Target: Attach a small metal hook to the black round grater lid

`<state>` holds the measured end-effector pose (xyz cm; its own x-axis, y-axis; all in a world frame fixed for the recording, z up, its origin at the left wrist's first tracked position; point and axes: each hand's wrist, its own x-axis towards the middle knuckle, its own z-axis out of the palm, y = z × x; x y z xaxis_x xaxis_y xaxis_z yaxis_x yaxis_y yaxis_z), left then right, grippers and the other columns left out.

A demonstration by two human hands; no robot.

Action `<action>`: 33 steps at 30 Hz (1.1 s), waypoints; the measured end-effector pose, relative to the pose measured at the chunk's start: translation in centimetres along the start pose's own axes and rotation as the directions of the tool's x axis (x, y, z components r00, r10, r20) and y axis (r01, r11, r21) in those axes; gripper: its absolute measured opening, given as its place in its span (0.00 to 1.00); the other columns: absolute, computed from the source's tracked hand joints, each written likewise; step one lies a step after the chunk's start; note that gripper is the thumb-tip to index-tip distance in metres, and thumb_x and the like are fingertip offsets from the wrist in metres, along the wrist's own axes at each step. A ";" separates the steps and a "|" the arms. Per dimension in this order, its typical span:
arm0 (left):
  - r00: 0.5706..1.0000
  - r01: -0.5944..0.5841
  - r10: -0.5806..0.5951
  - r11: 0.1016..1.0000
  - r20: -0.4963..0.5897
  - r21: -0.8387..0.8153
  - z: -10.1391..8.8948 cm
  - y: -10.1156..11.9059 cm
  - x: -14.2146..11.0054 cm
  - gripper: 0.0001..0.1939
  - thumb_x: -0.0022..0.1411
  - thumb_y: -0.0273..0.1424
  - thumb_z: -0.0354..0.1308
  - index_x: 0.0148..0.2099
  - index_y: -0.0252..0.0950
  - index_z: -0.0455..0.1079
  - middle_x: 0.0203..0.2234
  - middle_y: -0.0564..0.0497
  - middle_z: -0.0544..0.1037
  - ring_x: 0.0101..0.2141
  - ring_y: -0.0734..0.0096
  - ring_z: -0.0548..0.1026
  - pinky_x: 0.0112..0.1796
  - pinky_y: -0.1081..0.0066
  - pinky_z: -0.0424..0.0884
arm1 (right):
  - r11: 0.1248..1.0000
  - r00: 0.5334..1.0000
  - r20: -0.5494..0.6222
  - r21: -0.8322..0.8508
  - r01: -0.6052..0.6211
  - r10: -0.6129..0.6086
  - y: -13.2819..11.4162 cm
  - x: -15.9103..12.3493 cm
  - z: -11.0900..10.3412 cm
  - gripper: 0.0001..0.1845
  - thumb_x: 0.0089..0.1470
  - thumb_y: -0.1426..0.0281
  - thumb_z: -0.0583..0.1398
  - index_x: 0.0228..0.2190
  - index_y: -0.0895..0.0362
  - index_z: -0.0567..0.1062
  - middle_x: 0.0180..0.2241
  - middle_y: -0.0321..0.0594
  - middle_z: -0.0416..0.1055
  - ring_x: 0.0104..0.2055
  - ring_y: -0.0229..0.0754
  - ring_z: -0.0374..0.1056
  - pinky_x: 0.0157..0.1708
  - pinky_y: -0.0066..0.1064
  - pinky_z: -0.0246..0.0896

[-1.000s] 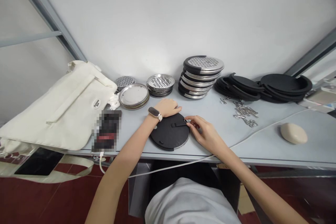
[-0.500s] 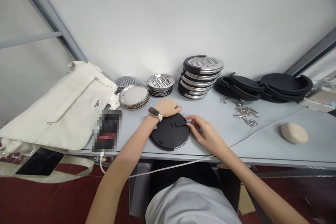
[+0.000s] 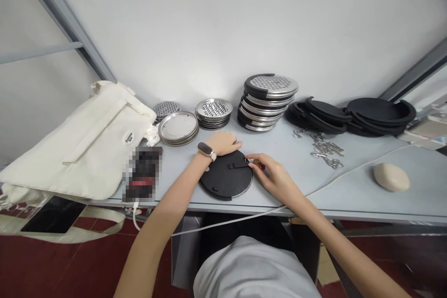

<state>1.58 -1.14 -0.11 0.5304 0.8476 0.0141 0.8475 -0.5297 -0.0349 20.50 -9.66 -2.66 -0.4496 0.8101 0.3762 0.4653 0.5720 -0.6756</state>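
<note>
A round black grater holder (image 3: 225,179) lies flat on the table in front of me, with a thin silver edge at its lower right. My left hand (image 3: 223,143), wearing a watch, is laid over the holder's far rim with its fingers curled; some fingertips are hidden. Near the right rim, my right hand (image 3: 270,174) pinches a small metal clasp (image 3: 246,160) between thumb and fingertips. The clasp sits at the end of a short black strap (image 3: 237,165) on the holder. Several loose metal clasps (image 3: 326,149) lie to the right, apart from my hands.
Along the wall stand a tall stack of graters (image 3: 268,102), smaller grater discs (image 3: 213,114), plain metal discs (image 3: 177,128) and black holders (image 3: 379,116). A white bag (image 3: 80,144) and a blurred-out phone (image 3: 141,174) are left. A cable (image 3: 335,179) passes under my right arm, near a beige oval object (image 3: 391,177).
Both hands stay almost still on the holder and clasp. The fingers of my right hand shift only very slightly at the strap's end.
</note>
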 end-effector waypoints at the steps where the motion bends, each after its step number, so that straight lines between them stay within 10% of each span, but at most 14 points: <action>1: 1.000 0.001 -0.001 1.000 0.001 0.003 0.0 0.0 0.0 0.27 0.65 0.43 0.38 0.32 0.33 0.75 0.28 0.43 0.77 0.32 0.64 0.75 0.34 0.69 0.65 | 1.000 1.000 0.002 -0.001 0.004 -0.004 0.0 0.0 0.0 0.12 0.59 0.72 0.51 0.44 0.55 0.69 0.33 0.42 0.68 0.34 0.41 0.66 0.38 0.33 0.62; 33: 1.000 0.008 -0.008 1.000 0.006 -0.021 -0.2 0.1 -0.1 0.28 0.64 0.44 0.38 0.32 0.33 0.75 0.29 0.42 0.77 0.33 0.62 0.75 0.34 0.68 0.65 | 0.999 0.998 -0.048 0.042 -0.033 0.035 -0.2 -0.2 -0.3 0.08 0.59 0.68 0.53 0.41 0.55 0.67 0.34 0.41 0.70 0.36 0.41 0.67 0.39 0.33 0.63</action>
<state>1.66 -1.27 0.07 0.5231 0.8522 0.0088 0.8522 -0.5230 -0.0141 20.67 -9.88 -2.40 -0.3956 0.8350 0.3824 0.4471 0.5388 -0.7140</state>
